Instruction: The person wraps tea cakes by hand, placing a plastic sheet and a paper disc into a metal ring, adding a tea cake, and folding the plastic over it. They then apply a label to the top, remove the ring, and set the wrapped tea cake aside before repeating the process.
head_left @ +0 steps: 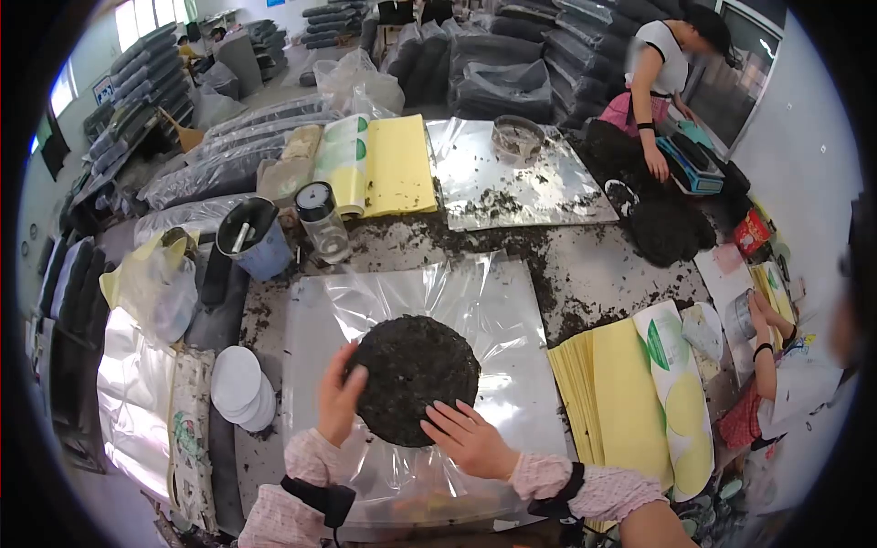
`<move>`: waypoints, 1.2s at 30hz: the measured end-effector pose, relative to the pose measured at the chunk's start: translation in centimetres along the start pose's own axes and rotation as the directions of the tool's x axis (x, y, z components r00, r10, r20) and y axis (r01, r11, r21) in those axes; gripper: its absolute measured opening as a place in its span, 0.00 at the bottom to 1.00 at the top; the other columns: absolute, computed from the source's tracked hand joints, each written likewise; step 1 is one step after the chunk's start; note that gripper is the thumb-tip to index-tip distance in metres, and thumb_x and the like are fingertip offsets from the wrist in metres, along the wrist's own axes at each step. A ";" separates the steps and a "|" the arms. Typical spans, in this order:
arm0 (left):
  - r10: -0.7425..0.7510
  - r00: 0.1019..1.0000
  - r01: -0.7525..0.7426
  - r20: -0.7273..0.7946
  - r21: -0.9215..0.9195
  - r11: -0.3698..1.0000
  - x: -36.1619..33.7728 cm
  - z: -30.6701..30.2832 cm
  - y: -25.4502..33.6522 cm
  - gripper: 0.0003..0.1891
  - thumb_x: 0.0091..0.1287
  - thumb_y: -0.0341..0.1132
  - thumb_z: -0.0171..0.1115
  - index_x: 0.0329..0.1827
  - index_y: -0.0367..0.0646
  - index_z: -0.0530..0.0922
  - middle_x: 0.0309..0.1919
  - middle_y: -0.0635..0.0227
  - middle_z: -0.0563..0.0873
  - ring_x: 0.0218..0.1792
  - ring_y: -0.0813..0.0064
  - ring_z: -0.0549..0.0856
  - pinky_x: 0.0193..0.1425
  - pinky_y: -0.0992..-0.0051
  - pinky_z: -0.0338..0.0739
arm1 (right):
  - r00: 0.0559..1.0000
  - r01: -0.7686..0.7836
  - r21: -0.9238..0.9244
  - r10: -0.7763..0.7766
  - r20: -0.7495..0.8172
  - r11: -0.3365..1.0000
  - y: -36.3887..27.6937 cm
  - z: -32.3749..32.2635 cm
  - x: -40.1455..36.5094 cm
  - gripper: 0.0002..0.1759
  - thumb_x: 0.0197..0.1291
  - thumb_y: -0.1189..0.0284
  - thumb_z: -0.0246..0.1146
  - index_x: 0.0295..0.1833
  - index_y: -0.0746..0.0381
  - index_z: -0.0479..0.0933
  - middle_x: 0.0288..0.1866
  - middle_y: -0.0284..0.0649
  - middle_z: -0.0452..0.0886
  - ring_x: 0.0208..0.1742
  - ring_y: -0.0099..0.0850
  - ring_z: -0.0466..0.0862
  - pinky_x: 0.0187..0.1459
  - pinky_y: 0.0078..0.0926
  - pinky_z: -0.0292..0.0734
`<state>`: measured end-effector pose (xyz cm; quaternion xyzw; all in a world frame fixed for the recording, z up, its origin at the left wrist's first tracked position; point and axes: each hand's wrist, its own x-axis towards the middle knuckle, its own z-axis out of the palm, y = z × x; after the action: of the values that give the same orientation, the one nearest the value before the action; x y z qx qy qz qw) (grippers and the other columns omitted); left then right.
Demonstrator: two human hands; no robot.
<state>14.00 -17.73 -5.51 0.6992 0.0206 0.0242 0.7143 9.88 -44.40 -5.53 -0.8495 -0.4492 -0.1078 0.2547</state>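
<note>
A dark round cake of pressed crumbly material [416,379] lies flat on a transparent plastic sheet [393,484], which is spread over a shiny metal plate [306,365]. At the cake's left edge is my left hand [340,393], thumb and fingers apart, touching or very near its side. My right hand [470,440] rests with spread, stretched fingers over the lower right rim, fingertips on the cake. Neither hand grips anything. The plastic is wrinkled and gleams behind the cake.
White paper discs [239,379] lie left of the plate, near a blue bucket [265,260] and a jar [322,228]. Yellow sheets [630,393] are stacked at right. Dark crumbs cover a back tray [548,205]. A co-worker [662,64] handles a blue scale [694,169]; another's hands hold a ring [738,320].
</note>
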 end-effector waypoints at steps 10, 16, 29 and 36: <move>0.105 0.991 -0.104 -0.081 0.019 0.994 0.0 -0.9 -2.5 0.27 0.61 0.18 0.63 0.66 0.38 0.75 0.61 0.61 0.76 0.62 0.69 0.78 0.68 0.69 0.73 | 0.978 -0.062 -0.043 0.069 0.194 0.997 2.0 2.0 8.1 0.53 0.62 0.33 0.57 0.82 0.56 0.58 0.83 0.57 0.54 0.84 0.56 0.50 0.80 0.62 0.41; 0.350 0.896 -0.443 0.273 0.605 0.661 2.3 0.5 -2.6 0.16 0.55 0.20 0.65 0.48 0.40 0.83 0.51 0.63 0.81 0.49 0.59 0.82 0.53 0.63 0.78 | 0.938 -0.106 -0.061 0.120 0.326 0.992 1.8 2.5 7.1 0.45 0.69 0.38 0.51 0.79 0.60 0.62 0.81 0.58 0.58 0.84 0.57 0.51 0.80 0.62 0.41; 0.161 0.739 -0.598 0.655 0.526 0.605 3.3 6.0 -2.5 0.21 0.54 0.22 0.58 0.53 0.45 0.78 0.56 0.53 0.76 0.59 0.46 0.74 0.66 0.53 0.67 | 0.846 -0.222 0.005 0.190 0.498 0.975 3.1 7.0 4.9 0.42 0.63 0.43 0.61 0.75 0.59 0.69 0.76 0.50 0.68 0.79 0.53 0.61 0.75 0.66 0.42; 0.402 0.887 -0.106 -0.228 0.745 0.658 12.2 -4.3 -2.2 0.14 0.60 0.34 0.72 0.47 0.42 0.83 0.46 0.56 0.84 0.53 0.52 0.80 0.59 0.60 0.75 | 0.866 -0.208 -0.105 0.233 0.442 0.973 2.1 5.5 6.2 0.49 0.61 0.40 0.63 0.82 0.52 0.58 0.81 0.55 0.59 0.86 0.58 0.43 0.75 0.78 0.34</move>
<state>25.93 -12.67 -7.74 0.8980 0.0638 0.2484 0.3576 14.91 -38.06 -8.35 -0.9034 -0.3932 0.1099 0.1311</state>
